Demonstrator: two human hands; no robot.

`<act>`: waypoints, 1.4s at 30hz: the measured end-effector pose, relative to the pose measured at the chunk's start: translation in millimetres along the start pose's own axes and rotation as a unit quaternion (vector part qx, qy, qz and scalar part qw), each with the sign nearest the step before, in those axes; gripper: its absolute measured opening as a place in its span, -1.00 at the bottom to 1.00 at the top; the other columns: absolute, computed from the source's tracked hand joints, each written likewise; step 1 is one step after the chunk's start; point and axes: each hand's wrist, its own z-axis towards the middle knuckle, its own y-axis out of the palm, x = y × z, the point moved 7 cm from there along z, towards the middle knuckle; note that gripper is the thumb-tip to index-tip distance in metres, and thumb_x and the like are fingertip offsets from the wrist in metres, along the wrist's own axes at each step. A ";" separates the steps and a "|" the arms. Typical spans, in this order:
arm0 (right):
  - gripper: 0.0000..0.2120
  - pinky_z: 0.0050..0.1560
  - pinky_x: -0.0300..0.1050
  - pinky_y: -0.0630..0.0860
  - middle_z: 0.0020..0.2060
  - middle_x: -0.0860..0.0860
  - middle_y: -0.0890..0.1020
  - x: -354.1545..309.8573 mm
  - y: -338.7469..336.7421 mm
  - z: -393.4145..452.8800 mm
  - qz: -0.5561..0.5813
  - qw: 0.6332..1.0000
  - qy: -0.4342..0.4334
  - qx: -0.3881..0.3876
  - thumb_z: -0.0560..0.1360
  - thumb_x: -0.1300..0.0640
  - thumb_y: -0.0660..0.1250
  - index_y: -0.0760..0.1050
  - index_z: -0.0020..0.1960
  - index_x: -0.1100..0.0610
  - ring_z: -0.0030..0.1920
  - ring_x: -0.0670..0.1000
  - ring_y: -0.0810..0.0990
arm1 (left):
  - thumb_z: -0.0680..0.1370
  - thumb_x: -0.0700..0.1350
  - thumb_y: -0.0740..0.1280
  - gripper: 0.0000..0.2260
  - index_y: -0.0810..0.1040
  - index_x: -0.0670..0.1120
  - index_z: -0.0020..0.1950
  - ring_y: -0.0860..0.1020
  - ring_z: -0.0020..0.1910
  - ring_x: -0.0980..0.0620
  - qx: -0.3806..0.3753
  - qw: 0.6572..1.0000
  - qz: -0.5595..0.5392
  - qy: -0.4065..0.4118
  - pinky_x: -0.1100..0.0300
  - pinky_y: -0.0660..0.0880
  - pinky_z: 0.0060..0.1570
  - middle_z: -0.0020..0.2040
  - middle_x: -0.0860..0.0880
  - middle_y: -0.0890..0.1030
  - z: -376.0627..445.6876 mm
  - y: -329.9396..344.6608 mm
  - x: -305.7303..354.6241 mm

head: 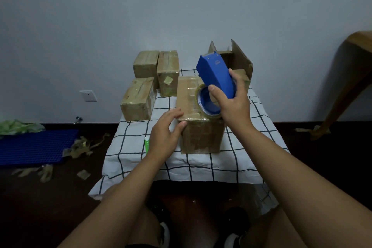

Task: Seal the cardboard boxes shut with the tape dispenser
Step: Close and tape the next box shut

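We are working at the near box (198, 119), which is standing in the middle of the checked cloth (201, 165) on the small table, and its top flaps are lying closed with clear tape shining along the centre seam, so we judge this one to be nearly or fully sealed. Our right hand (231, 104) is gripping the blue tape dispenser (215, 78), fingers curled round its body, holding it tilted up above the box's right edge with the tape roll (208, 102) hanging just over the top. Our left hand (168, 133) is resting on the box's near left corner, fingers fairly straight across the top and thumb against the front face, steadying it rather than clasping it. Three taped boxes (150, 84) are sitting at the far left, one of them hanging partly over the table's left edge, and we are taking those as finished. Behind the dispenser an open box (240, 62) is standing with its flaps up, so at least that one is waiting to be sealed. Room is tight: the far half of the table is crowded, a green marker (147, 144) is lying just left of our wrist, and the freest cloth is lying in front of the near box and on its right.
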 end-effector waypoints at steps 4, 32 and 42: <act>-0.39 0.21 0.04 0.56 0.20 -0.34 0.40 1.4 -0.5 0.4 0.001 1.000 0.000 -0.003 0.41 -0.26 0.42 0.29 0.40 -0.23 0.24 -0.11 0.49 | 0.52 -0.05 0.44 -0.75 0.47 0.08 0.15 0.49 0.05 0.16 0.150 0.987 0.001 -0.061 0.31 0.47 -0.03 0.09 0.10 0.47 -29.7 -8.7 -1.9; -0.39 0.22 0.07 0.56 0.17 -0.42 0.36 5.5 1.8 1.8 0.003 1.000 -0.007 -0.002 0.43 -0.23 0.45 0.29 0.40 -0.23 0.24 -0.14 0.48 | 0.59 -0.06 0.34 -0.46 0.25 -0.13 0.52 0.37 0.24 0.18 0.134 0.950 -0.123 -0.254 0.31 0.32 0.21 0.43 -0.04 0.30 -41.8 41.7 16.6; -0.36 0.21 0.10 0.56 0.19 -0.33 0.40 5.6 2.0 3.2 -0.002 1.000 -0.007 0.000 0.42 -0.27 0.44 0.29 0.42 -0.21 0.23 -0.10 0.49 | 0.57 -0.14 0.29 -0.48 0.26 -0.11 0.53 0.41 0.33 0.04 0.132 0.948 -0.120 -0.263 0.19 0.38 0.18 0.39 -0.02 0.32 -39.2 39.4 15.5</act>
